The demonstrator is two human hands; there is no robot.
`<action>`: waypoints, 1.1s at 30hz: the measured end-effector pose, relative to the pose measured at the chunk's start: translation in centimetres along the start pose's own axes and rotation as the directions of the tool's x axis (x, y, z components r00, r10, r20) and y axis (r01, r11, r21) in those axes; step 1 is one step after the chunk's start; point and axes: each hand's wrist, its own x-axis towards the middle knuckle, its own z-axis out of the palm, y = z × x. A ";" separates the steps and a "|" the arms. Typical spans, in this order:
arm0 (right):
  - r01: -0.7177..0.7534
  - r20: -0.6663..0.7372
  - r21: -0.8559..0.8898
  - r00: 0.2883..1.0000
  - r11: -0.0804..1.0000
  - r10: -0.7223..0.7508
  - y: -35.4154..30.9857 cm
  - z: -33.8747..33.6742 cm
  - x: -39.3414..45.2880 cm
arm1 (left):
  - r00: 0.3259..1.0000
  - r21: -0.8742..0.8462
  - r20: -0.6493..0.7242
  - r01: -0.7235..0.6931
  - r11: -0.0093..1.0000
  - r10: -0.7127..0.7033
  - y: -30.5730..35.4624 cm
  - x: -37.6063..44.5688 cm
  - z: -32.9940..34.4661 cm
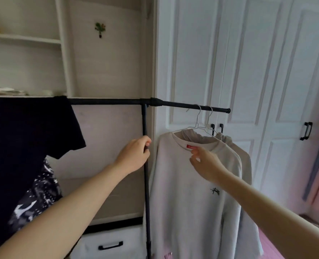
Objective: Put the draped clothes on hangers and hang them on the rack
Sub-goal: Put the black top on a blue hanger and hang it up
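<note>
Two white tops are hanging on the rack's extension bar at right, each on a thin wire hanger. My right hand is reaching to the front sweatshirt, fingertips touching the collar just under the red neck label. Fingers are curling in toward the fabric, but I can't tell whether they're pinching the collar or only touching it. Right forearm is coming in from lower right, angling up & left, wrist roughly straight.

My left hand is wrapping round the rack's black upright pole, thumb & fingers curling round it, below the T-joint w/ the top bar. Left forearm is rising from lower left toward the pole.

Front sweatshirt is hanging w/ long axis vertical, chest facing me & a bit left, small dark logo on the chest. Its hanger is hooking over the bar near the end. The 2nd white top is hanging right behind it on the other hanger, touching it.

At left, a black T-shirt is draping over the top bar, a black & white patterned garment showing under it.
</note>
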 end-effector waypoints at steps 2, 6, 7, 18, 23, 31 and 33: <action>0.039 0.031 0.013 0.999 0.999 -0.040 -2.2 0.8 -1.0 | 0.999 0.025 -0.027 0.025 0.999 -0.024 -1.1 -1.8 -2.5; 0.102 0.083 0.061 0.991 0.993 -0.107 -7.1 2.2 -2.2 | 0.990 0.035 -0.111 0.088 0.995 -0.084 -3.9 -4.7 -7.3; 0.112 0.088 0.072 0.989 0.991 -0.118 -7.6 2.3 -2.3 | 0.989 0.036 -0.117 0.100 0.994 -0.095 -4.3 -5.0 -7.8; 0.350 0.102 0.197 0.922 0.916 -0.374 -23.9 6.9 0.2 | 0.939 0.091 -0.328 0.138 0.986 -0.102 -14.1 -9.4 -19.0; 0.417 0.056 0.212 0.898 0.884 -0.437 -31.6 8.7 3.0 | 0.912 0.249 -0.411 0.137 0.959 -0.024 -19.8 -7.2 -23.9; 0.472 -0.050 0.178 0.880 0.863 -0.472 -39.5 12.4 8.7 | 0.936 0.468 -0.346 0.108 0.877 0.069 -28.1 -3.1 -26.3; 0.451 -0.048 0.194 0.892 0.871 -0.450 -40.5 13.2 10.5 | 0.949 0.451 -0.310 0.094 0.887 0.058 -29.7 -2.4 -25.9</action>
